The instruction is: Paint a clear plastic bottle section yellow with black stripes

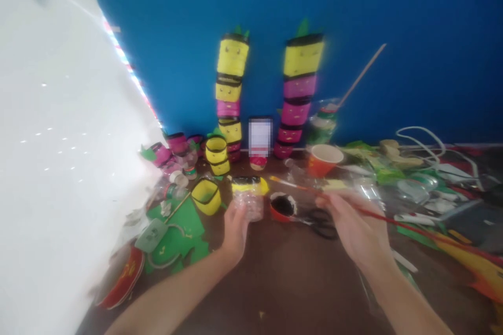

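My left hand [234,230] is wrapped round a clear plastic bottle piece [253,207], whose far end carries a yellow band and a black band. Between the fingers of my right hand [356,225] is a long red paintbrush [301,187], its yellowish tip pointing left, a little beyond the banded piece and not touching it. A small red cup of black paint [283,206] sits on the brown table between my hands. Black-handled scissors [323,223] lie beside the cup, close to my right hand.
Two tall stacks of yellow and pink cups [232,57] [298,86] stand by the blue wall. Nearer are a yellow cup [206,196], green paper [188,220], a red bowl [126,277] and an orange paper cup [324,162]. Plastic scraps and a white cable [422,130] are at right.
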Motion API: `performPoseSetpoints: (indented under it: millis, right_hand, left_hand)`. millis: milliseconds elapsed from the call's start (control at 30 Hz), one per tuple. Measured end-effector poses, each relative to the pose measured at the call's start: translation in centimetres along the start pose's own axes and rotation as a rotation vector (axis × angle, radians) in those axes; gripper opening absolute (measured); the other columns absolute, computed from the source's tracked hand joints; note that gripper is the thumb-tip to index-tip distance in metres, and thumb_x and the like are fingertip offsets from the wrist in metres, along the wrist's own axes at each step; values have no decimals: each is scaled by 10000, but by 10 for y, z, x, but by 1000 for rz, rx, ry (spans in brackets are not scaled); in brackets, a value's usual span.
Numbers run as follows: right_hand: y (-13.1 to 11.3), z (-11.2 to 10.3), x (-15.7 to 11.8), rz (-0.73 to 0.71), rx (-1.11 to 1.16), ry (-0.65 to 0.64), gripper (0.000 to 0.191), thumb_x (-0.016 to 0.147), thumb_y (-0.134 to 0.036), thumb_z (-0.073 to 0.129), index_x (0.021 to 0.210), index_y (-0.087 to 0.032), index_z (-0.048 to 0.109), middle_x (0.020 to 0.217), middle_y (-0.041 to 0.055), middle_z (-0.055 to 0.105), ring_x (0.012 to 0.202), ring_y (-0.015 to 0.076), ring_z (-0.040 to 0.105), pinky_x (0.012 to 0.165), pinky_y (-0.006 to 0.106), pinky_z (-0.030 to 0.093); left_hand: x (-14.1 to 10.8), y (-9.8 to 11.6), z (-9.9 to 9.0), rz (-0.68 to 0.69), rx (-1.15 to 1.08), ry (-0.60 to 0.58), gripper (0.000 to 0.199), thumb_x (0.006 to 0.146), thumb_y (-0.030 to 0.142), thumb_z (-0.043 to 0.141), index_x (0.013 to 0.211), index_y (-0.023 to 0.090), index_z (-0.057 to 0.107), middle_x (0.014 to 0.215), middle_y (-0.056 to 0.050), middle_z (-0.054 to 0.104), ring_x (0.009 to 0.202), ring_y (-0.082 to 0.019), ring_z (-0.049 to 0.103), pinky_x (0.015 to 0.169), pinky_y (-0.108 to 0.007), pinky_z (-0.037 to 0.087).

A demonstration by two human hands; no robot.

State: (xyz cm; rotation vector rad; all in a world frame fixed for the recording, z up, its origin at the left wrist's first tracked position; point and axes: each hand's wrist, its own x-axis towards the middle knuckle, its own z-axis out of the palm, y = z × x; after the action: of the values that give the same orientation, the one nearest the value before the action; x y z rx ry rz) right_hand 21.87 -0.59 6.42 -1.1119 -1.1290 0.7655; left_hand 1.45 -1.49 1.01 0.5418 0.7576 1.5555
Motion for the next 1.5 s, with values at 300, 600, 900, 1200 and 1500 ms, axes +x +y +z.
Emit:
performPoseSetpoints:
  millis: [300,600,900,1200,1500]
  right_hand:
    - [17,0,-21,198,278,-117,188,638,-412,814,674,-253,721,653,14,720,607,154,678,629,269,569]
    - [16,3,-23,241,233,-106,240,642,-452,799,667,-236,697,642,27,711,610,165,680,642,286,572]
    - [26,-3,-23,241,160,-89,233,655,-451,789,687,-240,696,652,17,715,659,166,692,661,270,559]
    - [29,-8,-22,177,87,-80,224,686,-438,764,730,-228,697,650,26,708,672,194,692,679,321,560]
    - [8,-6,-17,49,-38,19,201,770,-447,683,764,-246,698,658,22,700,647,182,667,620,302,517]
  left_hand:
    - [-3,1,2,-5,37,-104,386,721,427,741,982,144,720,941,-94,718,882,-212,643,833,-342,478]
    - [-2,0,-1,-47,31,-121,397,695,436,755,950,134,722,900,-96,708,821,-203,625,760,-320,477]
    - [-3,1,-1,-62,-17,-132,435,684,467,746,961,133,720,878,-93,706,799,-207,624,732,-320,465]
    - [-1,1,-6,-126,-67,-106,418,696,475,714,930,129,722,813,-89,700,732,-200,616,678,-316,458]
    - [-2,1,2,12,-79,76,387,732,451,663,988,161,686,960,-89,703,834,-206,638,743,-322,472]
